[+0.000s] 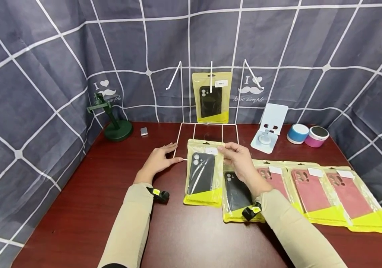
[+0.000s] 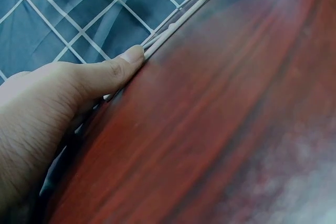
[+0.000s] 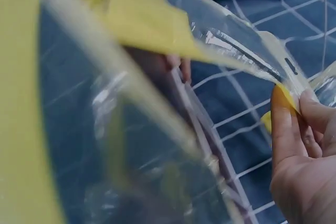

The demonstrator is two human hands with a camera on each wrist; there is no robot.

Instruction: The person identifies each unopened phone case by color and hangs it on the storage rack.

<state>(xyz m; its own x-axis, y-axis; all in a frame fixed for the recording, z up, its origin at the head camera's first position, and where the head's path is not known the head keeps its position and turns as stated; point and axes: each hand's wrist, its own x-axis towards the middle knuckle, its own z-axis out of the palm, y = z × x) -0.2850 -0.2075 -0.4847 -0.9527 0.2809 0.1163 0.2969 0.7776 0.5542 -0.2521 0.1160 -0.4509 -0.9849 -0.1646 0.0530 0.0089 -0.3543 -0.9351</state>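
Observation:
My right hand (image 1: 237, 158) pinches the top right corner of a packaged phone case (image 1: 201, 175), a black case in a clear bag with a yellow bottom. In the right wrist view, thumb and fingers of that hand (image 3: 302, 135) meet on the bag's edge. My left hand (image 1: 157, 162) rests at the left front corner of the white wire display rack (image 1: 210, 124), fingers and thumb extended. Its thumb (image 2: 113, 72) lies along the base wire in the left wrist view; the other fingers are hidden there. Another packaged black case (image 1: 211, 104) hangs on the rack's middle hook.
Right of the held bag lie another bagged black case (image 1: 236, 193) and several bagged pink cases (image 1: 311, 193), overlapping in a row. Behind them stand a white folding phone stand (image 1: 272, 119) and two small round speakers (image 1: 298, 133). A green stand (image 1: 118, 130) and a small grey block (image 1: 144, 131) sit back left.

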